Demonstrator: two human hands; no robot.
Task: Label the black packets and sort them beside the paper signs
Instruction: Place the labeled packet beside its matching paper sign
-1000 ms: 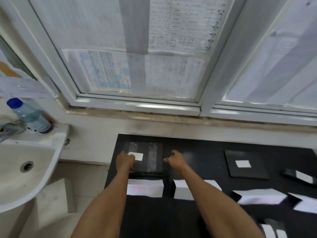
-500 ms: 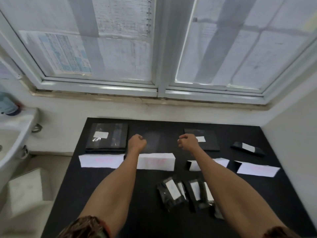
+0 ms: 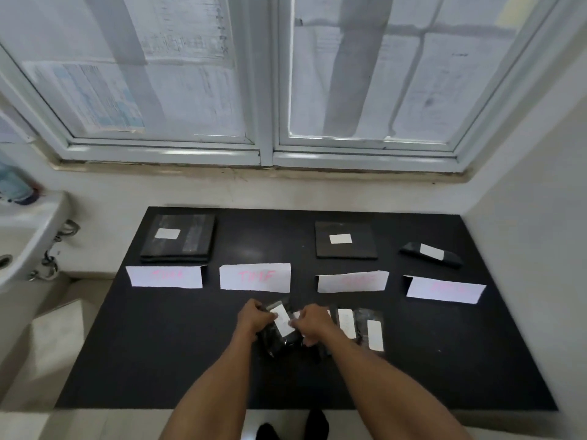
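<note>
Lower centre of frame: left hand and right hand both grasp 1 black packet bearing a white label. Loose labelled packets lie just right of it on the black table. 4 paper signs cross mid-frame, and sorted packets sit behind 3 of them.

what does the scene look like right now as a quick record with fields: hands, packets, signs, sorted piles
left hand: grips the left edge of a labelled black packet
right hand: grips the same packet's right edge
loose packets: labelled, lying just right of the hands
paper signs: four in a row, pink writing
sorted: stack behind the first sign; nothing behind the second; flat packet behind the third; small packet behind the fourth
surface: black table
</note>
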